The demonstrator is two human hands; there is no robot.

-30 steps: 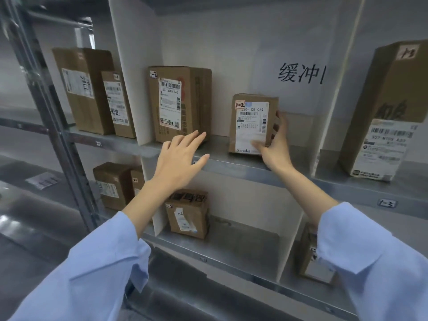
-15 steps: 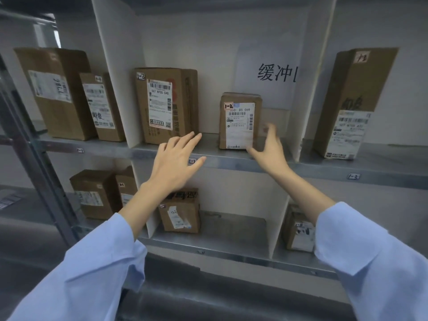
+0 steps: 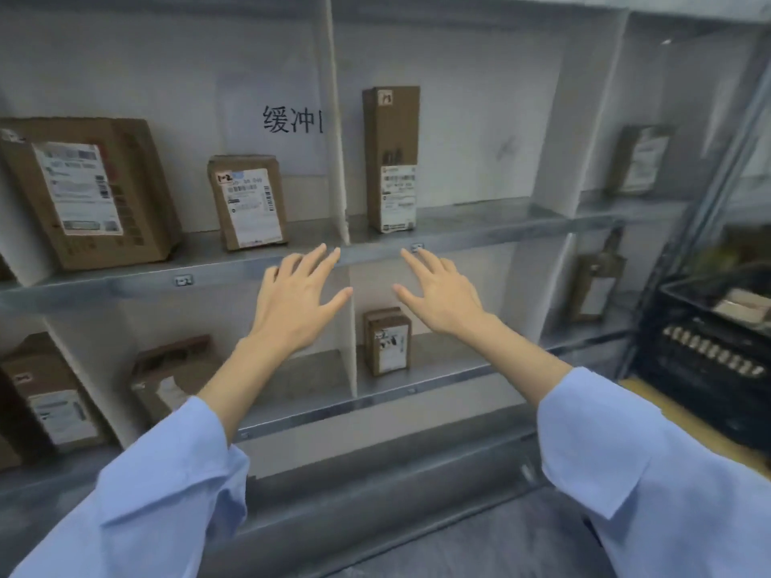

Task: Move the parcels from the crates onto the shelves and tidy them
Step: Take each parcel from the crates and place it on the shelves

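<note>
Both my hands are raised in front of the metal shelf (image 3: 479, 235), fingers spread and holding nothing. My left hand (image 3: 298, 300) hovers below a small brown parcel (image 3: 248, 202) with a white label that stands upright on the upper shelf. My right hand (image 3: 440, 296) is just below the shelf edge, under a tall narrow parcel (image 3: 392, 158) in the bay to the right. A large parcel (image 3: 87, 191) stands at the far left of the upper shelf. A small parcel (image 3: 387, 342) stands on the lower shelf between my hands.
White dividers (image 3: 338, 131) split the shelves into bays. More parcels stand on the lower shelf at left (image 3: 50, 394) and in the right bays (image 3: 642, 158). A black crate (image 3: 709, 360) with items inside stands at the far right.
My right hand let go of the small labelled parcel and drew back from it. The view swung right, so the crate and the right bays came into sight.
</note>
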